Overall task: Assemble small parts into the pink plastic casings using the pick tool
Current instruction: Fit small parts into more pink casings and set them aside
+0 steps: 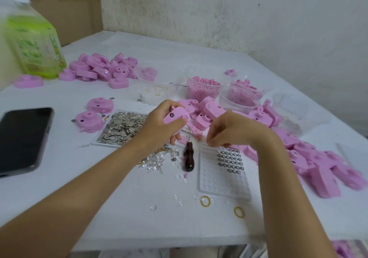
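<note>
Casing [176, 117] sat gripped in the left hand [159, 124], long axis rising rightward. Right hand [229, 130] curled over the tray [223, 178]; whether it pinched anything was unclear.

Left hand [159, 122] grips pink casing [176, 116]; right hand [229, 130] perhaps pinching something.

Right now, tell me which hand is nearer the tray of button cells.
Right. The right hand hovers at the far edge of the tray; the left hand is farther off to the left, gripping a pink casing.
</note>
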